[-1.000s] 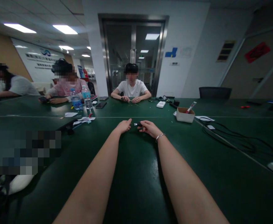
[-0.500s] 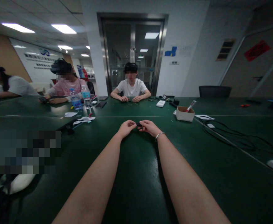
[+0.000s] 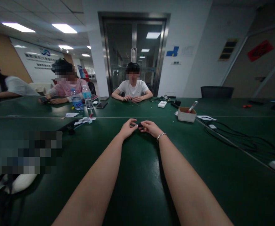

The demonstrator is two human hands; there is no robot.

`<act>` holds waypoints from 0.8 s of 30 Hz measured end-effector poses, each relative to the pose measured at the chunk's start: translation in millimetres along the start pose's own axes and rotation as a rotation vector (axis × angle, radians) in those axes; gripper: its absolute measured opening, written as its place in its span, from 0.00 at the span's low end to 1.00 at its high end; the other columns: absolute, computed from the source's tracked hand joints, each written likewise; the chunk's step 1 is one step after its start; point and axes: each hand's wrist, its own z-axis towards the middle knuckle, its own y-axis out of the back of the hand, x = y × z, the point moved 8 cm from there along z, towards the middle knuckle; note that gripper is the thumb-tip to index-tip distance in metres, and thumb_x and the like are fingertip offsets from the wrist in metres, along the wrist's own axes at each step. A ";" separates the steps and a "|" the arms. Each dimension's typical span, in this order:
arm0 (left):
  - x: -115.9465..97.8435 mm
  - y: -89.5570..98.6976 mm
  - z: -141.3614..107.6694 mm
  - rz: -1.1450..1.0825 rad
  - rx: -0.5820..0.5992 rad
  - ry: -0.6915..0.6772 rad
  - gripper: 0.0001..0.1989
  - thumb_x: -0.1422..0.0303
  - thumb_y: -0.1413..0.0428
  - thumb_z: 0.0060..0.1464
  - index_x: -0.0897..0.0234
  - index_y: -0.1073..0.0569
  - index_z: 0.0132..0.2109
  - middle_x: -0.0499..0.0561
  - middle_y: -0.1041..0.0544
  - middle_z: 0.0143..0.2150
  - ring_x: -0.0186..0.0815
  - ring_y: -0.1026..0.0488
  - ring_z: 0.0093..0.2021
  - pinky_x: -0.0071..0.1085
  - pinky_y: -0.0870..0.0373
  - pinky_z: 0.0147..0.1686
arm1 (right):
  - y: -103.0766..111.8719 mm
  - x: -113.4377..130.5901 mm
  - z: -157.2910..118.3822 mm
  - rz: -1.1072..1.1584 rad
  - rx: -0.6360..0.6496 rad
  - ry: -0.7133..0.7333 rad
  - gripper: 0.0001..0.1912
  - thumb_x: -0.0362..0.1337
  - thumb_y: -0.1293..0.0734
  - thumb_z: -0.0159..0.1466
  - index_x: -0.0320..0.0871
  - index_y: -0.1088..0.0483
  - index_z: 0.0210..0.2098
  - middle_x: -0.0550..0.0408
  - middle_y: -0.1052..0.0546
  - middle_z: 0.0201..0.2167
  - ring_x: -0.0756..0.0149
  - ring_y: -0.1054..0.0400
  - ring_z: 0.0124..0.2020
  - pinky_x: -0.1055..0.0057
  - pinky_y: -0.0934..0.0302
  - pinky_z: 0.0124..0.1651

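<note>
In the head view, my right hand [image 3: 150, 128], with a silver bangle at its wrist, pinches a small black object [image 3: 140, 125] between thumb and fingertips. It is too small and dark for me to make out its kind. Just left of it is my left hand [image 3: 128, 128], its thumb tip close to the black object and its index finger raised apart from the thumb. Whether that thumb touches the object I cannot tell. Both hands are over the green table [image 3: 137, 175], beyond its near part.
Left are crumpled papers [image 3: 84, 120], two water bottles [image 3: 87, 98] and a pale, partly blurred item [image 3: 23, 183]. Right are a small cardboard box [image 3: 186, 115] holding a pen-like stick and black cables [image 3: 240, 138]. A person [image 3: 133, 88] sits opposite; two others sit at left.
My left index finger has lifted, so the left fingers stand wider from the thumb. My right hand keeps its pinch. The hands of the person opposite have shifted slightly.
</note>
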 end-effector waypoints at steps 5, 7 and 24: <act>0.8 -0.9 -1.3 -0.036 0.018 0.031 0.17 0.62 0.45 0.54 0.66 0.29 0.48 0.52 0.25 0.35 0.32 0.28 0.31 0.31 0.31 0.36 | 0.1 -0.5 0.7 -0.003 0.001 0.001 0.03 0.30 0.33 0.64 0.37 0.31 0.32 0.56 0.27 0.18 0.70 0.26 0.25 0.78 0.29 0.29; -1.8 0.5 -2.2 0.015 0.008 0.019 0.19 0.63 0.41 0.51 0.65 0.29 0.49 0.53 0.25 0.39 0.32 0.28 0.31 0.31 0.31 0.35 | -0.1 -0.5 0.9 -0.013 -0.001 -0.004 0.04 0.29 0.34 0.65 0.37 0.31 0.32 0.55 0.26 0.19 0.72 0.27 0.24 0.79 0.29 0.28; 5.1 0.3 2.0 -0.062 0.009 0.025 0.16 0.62 0.44 0.53 0.65 0.28 0.47 0.51 0.25 0.33 0.31 0.28 0.28 0.30 0.32 0.33 | 0.1 -0.8 -0.1 -0.021 0.001 -0.016 0.04 0.32 0.33 0.64 0.37 0.31 0.34 0.54 0.25 0.20 0.74 0.29 0.21 0.78 0.29 0.29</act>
